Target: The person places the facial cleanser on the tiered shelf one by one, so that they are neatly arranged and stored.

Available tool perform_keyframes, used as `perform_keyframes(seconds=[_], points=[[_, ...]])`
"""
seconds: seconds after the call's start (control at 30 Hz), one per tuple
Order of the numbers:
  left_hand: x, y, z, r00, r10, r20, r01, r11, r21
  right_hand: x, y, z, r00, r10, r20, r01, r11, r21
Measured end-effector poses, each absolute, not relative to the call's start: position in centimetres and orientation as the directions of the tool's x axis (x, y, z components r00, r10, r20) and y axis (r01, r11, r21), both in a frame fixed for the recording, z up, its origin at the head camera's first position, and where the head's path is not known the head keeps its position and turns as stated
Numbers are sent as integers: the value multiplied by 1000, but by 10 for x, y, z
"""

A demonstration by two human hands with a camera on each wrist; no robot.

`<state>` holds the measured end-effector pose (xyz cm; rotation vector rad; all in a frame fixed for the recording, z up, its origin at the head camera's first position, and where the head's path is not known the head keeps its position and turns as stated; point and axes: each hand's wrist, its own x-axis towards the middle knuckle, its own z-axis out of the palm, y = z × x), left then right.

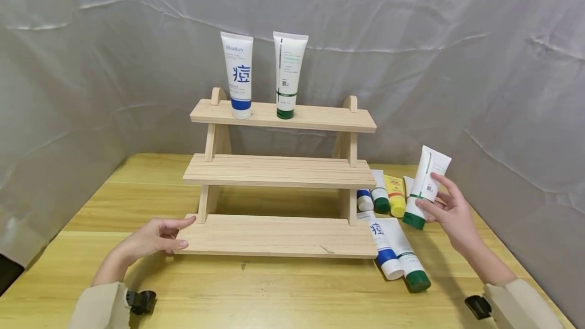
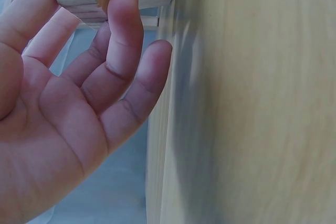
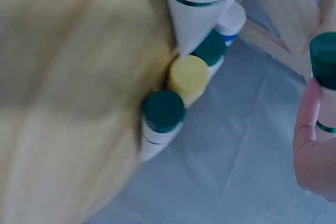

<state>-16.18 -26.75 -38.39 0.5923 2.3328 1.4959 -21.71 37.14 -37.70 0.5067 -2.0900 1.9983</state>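
Observation:
At the right, my right hand (image 1: 454, 220) grips a white squeeze tube with a green cap (image 1: 427, 187), raised over the table with its cap end down. That cap (image 3: 324, 59) also shows in the right wrist view. My left hand (image 1: 153, 236) holds the left end of the lowest tier of a three-tier wooden display stand (image 1: 279, 235), its fingers (image 2: 125, 38) against the wood. Two tubes stand cap-down on the top tier: a white one with blue print (image 1: 238, 72) and a white green-capped one (image 1: 289, 72), a gap between them.
Beside the stand's right end lie several tubes: a blue-and-white one (image 1: 385, 250) and a green-capped one (image 1: 407, 255) in front, a yellow one (image 1: 395, 196) and others behind. Grey cloth (image 1: 411, 55) hangs behind the wooden table (image 1: 274, 298).

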Motion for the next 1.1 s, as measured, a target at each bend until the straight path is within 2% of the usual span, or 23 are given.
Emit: perform_keyframes(seconds=[0.03,0.17,0.23,0.33,0.5,0.9,1.1], points=[[-162,-268,-384,-868,496,-34,176,370,912,-213,364,-367,-929,-75,364,-369,87,-925],[-162,-267,-384,-869,493,-37,172,372,912,-222,361,-365,-919,-56,389,-393,90,-915],[-161,-267,-384,-870,491,-37,172,374,911,-209,340,-344,-928,-14,371,-369,154,-917],[-161,-267,-384,-871,489,-38,172,377,910,-194,313,-319,-933,-1,361,-356,161,-920],[-161,-267,-384,-872,488,-39,169,374,912,-189,290,-300,-931,12,365,-362,103,-926],[-162,-267,-385,-869,494,-20,187,367,911,-204,268,-282,-931,3,366,-366,0,-931],[-162,-267,-385,-870,493,-23,186,371,910,-214,256,-271,-900,-17,436,-435,-41,-899]])
